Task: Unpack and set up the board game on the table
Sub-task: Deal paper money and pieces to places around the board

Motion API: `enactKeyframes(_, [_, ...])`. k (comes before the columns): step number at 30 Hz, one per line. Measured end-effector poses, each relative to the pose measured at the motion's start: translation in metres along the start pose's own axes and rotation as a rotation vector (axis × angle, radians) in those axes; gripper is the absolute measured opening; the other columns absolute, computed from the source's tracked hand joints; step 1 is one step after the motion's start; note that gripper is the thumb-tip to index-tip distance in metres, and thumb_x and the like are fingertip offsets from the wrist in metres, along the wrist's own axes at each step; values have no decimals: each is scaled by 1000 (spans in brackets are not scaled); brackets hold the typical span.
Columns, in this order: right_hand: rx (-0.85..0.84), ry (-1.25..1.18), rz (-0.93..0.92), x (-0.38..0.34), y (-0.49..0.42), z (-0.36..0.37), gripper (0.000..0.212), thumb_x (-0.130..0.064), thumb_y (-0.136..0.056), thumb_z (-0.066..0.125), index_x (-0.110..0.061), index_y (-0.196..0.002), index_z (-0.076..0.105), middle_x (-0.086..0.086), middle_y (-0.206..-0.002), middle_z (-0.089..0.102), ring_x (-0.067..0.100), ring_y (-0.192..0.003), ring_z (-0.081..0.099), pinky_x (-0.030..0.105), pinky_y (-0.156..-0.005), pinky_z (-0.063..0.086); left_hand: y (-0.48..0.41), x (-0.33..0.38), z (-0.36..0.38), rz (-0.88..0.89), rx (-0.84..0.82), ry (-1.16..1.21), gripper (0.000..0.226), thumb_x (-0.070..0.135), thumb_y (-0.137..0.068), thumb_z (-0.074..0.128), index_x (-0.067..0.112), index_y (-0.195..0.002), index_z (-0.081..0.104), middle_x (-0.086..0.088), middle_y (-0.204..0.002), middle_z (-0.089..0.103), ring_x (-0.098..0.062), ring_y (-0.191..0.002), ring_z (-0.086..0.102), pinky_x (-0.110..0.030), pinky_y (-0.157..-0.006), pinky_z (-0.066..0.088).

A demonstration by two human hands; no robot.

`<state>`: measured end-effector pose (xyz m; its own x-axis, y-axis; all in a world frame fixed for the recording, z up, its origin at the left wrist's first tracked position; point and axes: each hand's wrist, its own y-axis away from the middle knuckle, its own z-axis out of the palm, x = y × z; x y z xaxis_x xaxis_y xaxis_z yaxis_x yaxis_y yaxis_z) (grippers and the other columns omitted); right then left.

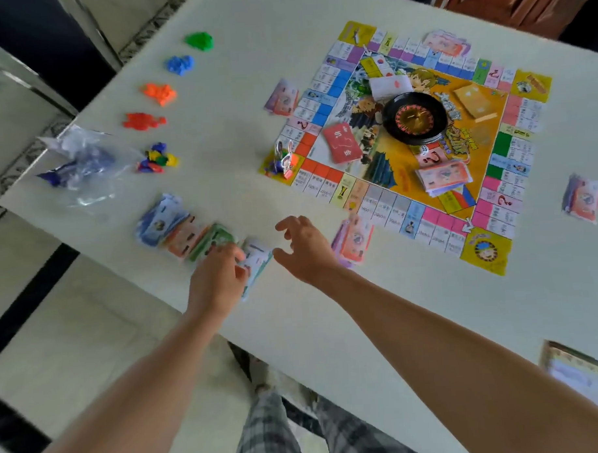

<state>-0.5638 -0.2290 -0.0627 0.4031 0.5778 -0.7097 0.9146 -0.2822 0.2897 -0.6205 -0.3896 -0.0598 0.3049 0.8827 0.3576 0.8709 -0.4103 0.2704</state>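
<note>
The colourful game board [404, 175] lies flat on the white table [240, 133], with a black roulette wheel [409, 118] at its centre, a red card deck [342, 142] and a stack of play money [445, 177] on it. Near the front edge, my left hand [218, 276] grips a small pile of light blue banknotes [256, 261], beside fanned blue, orange and green banknote piles [179, 227]. My right hand [303, 246] hovers just to the right with fingers spread and nothing in it.
Piles of green [199, 41], blue [180, 64], orange [159, 93], red [143, 120] and mixed tokens [158, 159] line the left side. A crumpled plastic bag [82, 162] lies at the left edge. Player money stacks [354, 239] [581, 197] [281, 98] sit around the board.
</note>
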Motion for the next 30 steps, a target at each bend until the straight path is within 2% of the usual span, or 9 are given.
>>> enactKeyframes(2, [-33,55,41,-8,1,19,52,-25,-85,65,-14,-132,46,9,-126,47,26,-111,52,38,-94,46,4,-18,-1,3,-69,-3,25,19,-85,66,9,-107,60,-11,-97,67,-30,-92,62,-33,-69,39])
enactKeyframes(4, [-40,122,96,-16,-2,37,63,-33,-82,69,-14,-135,41,9,-129,42,26,-119,43,38,-97,44,4,-33,-2,23,-114,-14,32,18,-82,68,8,-111,57,-11,-102,64,-29,-96,61,-34,-75,42])
enactKeyframes(8, [33,259,191,-27,-5,61,74,-48,-74,73,-15,-131,40,6,-126,36,25,-120,36,36,-98,40,2,-44,3,94,-101,71,37,18,-80,74,7,-112,58,-11,-100,65,-28,-95,60,-33,-79,42])
enactKeyframes(12, [114,328,226,-33,-5,72,72,-52,-73,73,-16,-126,41,5,-123,35,24,-116,36,34,-96,38,0,-50,2,140,-96,120,34,18,-80,75,9,-108,57,-4,-91,62,-23,-90,60,-22,-70,35])
enactKeyframes(15, [117,321,280,-37,-7,74,75,-52,-71,76,-16,-127,42,5,-124,35,24,-117,35,34,-97,37,-3,-53,5,175,-94,145,37,19,-80,76,7,-109,56,-6,-95,65,-23,-91,62,-23,-71,39])
enactKeyframes(20, [98,238,317,-46,-6,73,74,-44,-75,75,-10,-131,42,8,-127,35,25,-119,34,33,-100,36,-8,-58,8,222,-106,171,55,18,-80,76,6,-124,45,-12,-108,64,-26,-100,63,-31,-78,49])
enactKeyframes(23, [139,130,301,-49,-1,77,66,-33,-76,76,-10,-129,44,9,-125,39,25,-114,41,31,-93,40,-10,-61,10,232,-107,195,60,18,-78,77,5,-126,44,-11,-108,64,-26,-98,63,-33,-79,52])
enactKeyframes(27, [177,-114,324,-51,4,77,60,-15,-74,78,-15,-125,46,10,-121,43,27,-104,53,37,-85,53,-12,-64,12,263,-126,209,46,17,-80,75,8,-118,51,-7,-103,66,-22,-92,66,-23,-67,45])
enactKeyframes(30, [301,-410,370,-49,8,76,61,-9,-76,76,-16,-127,43,10,-124,41,21,-101,54,36,-83,56,-13,-67,14,280,-136,208,34,17,-81,73,11,-110,57,-4,-101,67,-19,-90,66,-20,-65,44])
